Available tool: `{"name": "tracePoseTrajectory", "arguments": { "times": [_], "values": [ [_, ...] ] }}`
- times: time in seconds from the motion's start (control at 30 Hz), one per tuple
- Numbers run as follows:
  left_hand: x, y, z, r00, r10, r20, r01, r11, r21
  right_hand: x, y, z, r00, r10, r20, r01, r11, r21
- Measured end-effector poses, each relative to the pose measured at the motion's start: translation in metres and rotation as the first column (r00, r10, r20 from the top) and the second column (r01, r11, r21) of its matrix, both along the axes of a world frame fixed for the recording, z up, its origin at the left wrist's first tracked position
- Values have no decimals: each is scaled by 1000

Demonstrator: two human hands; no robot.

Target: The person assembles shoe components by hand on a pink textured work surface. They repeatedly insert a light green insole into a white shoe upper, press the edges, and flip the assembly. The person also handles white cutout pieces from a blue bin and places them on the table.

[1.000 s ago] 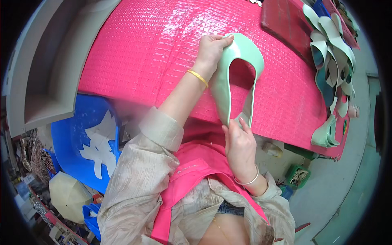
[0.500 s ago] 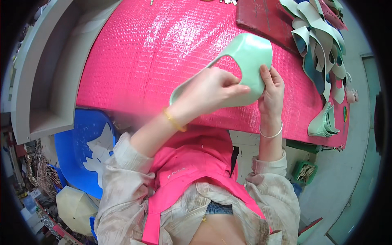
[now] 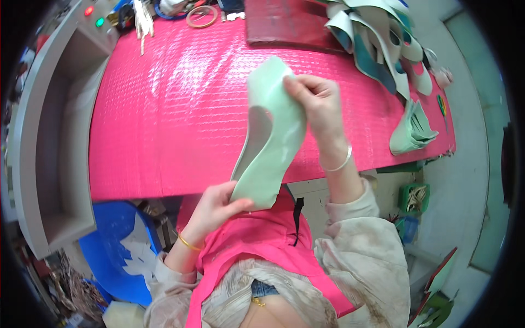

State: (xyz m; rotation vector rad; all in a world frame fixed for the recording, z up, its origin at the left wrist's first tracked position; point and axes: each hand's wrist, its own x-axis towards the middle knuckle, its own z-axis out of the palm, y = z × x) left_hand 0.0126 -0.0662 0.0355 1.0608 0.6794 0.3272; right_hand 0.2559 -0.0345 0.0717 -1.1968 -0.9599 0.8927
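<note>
A mint-green shoe upper (image 3: 279, 123), smooth and bent over on itself, is held up slantwise over the near part of the pink-covered table (image 3: 164, 142). Its pale grey inner side shows through the curved opening. My left hand (image 3: 216, 210) pinches the lower end between thumb and fingers, close to my pink apron. Higher up, my right hand (image 3: 320, 104) grips the upper right edge, thumb against the green face and fingers curled behind. To the right on the table stands a stack of mint-green pieces (image 3: 404, 136), folded together.
A dark red board (image 3: 284, 27) lies at the table's far side, beside a heap of white and teal curved pieces (image 3: 372, 44). Scissors (image 3: 442, 106) rest near the right edge. A grey open-fronted box (image 3: 71, 131) borders the left; below sits a blue bin (image 3: 104, 262) with white scraps.
The shoe upper has turned from lying crosswise to more upright. My left hand has moved down and left to its lower end; my right hand has moved to its upper edge. The view has shifted.
</note>
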Motion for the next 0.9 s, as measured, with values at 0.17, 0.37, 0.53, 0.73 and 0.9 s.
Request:
{"name": "tracePoseTrajectory", "arguments": {
  "times": [0.17,0.37,0.53,0.73,0.9],
  "values": [
    [30,9,7,941,59,335,-121,978,168,-10,-71,2,898,386,213,-407,911,65],
    [90,32,32,986,155,65,-129,449,884,84,-159,72,545,-334,769,411,906,102],
    [101,19,16,991,-13,-134,124,470,874,346,-173,-1,-116,-28,993,798,593,110],
    [87,-1,2,919,-34,-392,383,303,873,278,-153,-44,270,153,951,772,556,-309],
    [83,-9,-3,894,-37,-446,440,258,860,229,-155,-61,-108,194,975,879,477,3]
  ]
}}
